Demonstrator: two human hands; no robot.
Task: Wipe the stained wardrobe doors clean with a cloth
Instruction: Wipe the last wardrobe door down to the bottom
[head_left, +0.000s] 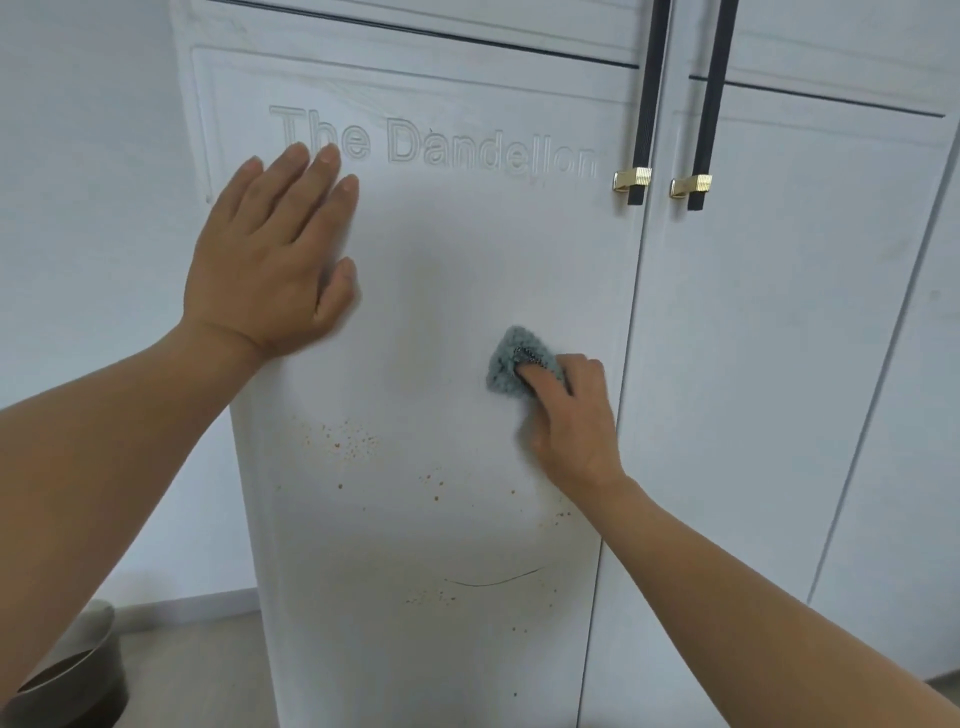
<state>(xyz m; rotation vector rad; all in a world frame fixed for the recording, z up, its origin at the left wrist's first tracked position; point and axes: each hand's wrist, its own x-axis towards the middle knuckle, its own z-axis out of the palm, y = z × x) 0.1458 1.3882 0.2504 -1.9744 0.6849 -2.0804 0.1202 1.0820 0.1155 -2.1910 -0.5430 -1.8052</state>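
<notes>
Cloth (511, 364): grey-blue and fluffy, bunched under our right hand (569, 421), whose fingers curl over it and press it to the left door (441, 260), mid-panel.
Left hand (270, 254): fingers straight, flat on the same door at upper left, holding nothing.
Stains (348, 441): brown specks below the cloth, apart from it; a thin dark line (493, 579) lower.
Wiping well: we should brace with the flat palm, sweep downward in overlapping strokes, and refold once the cloth soils.

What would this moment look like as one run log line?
step: wiping left door | left hand: flat on door | right hand: grips grey cloth against door | brown specks: unwiped, below cloth
</notes>
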